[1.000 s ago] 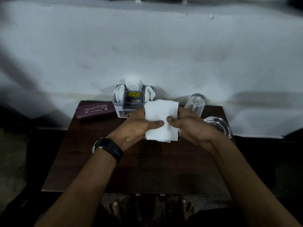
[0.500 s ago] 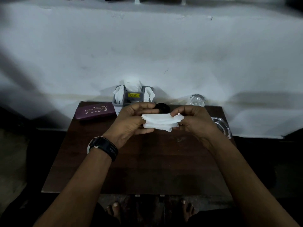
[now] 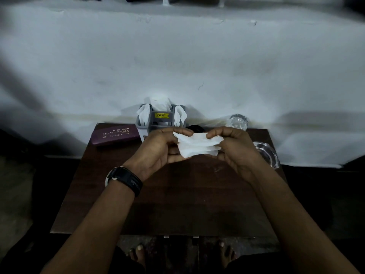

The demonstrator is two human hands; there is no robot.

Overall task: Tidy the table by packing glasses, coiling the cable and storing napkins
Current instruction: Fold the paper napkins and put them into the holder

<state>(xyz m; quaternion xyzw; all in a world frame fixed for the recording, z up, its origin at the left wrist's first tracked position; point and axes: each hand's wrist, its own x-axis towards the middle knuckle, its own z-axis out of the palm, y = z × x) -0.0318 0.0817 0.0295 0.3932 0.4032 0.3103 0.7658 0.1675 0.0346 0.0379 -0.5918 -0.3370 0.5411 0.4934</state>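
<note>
At the desk's [image 3: 177, 204] far left lies a purple case [image 3: 114, 135], with a grey holder [image 3: 158, 124] of napkins just beside it. Above the middle, the left hand [image 3: 156, 151] and right hand [image 3: 237, 151] hold a folded napkin [image 3: 197, 145] between them, fingers [image 3: 173, 131] clamped on its two ends, so the napkin-storing step seems under way. Next it likely calls for a tidy tuck into the holder, clear of the glass [image 3: 238, 122] at the right.
</note>
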